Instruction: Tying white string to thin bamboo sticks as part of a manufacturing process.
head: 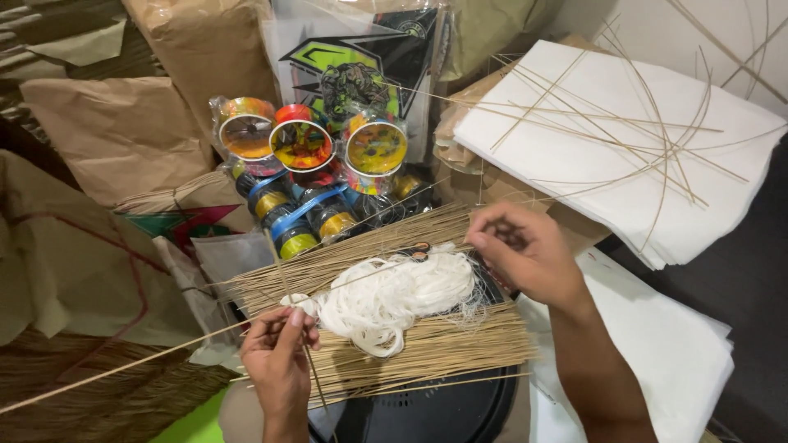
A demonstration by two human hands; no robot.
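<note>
We see the left hand (279, 357) near, pinched shut on a thin stick (123, 365) that runs out far to the left; a second stick (316, 385) crosses it under the fingers. The right hand (525, 250) sits further off to the right, its fingertips closed on a fine white thread (369, 275) stretched between the two hands.

The thread passes over a loose skein (394, 299) of white string, which lies on a bundle of sticks (427, 344) spread across a dark round object (427, 410); we cannot tell what that object is.

Judged step: binding the crossed sticks where the left hand holds them, with the thread kept taut by the right hand. The next move would call for steady tension and a firm pinch at the crossing, so that the sticks do not slip apart.

Far behind the bundle stand coloured spools (304, 143) in wrap. To the far right, a stack of white paper (624, 156) carries a few bent sticks. Brown paper (115, 131) lies at the far left.
</note>
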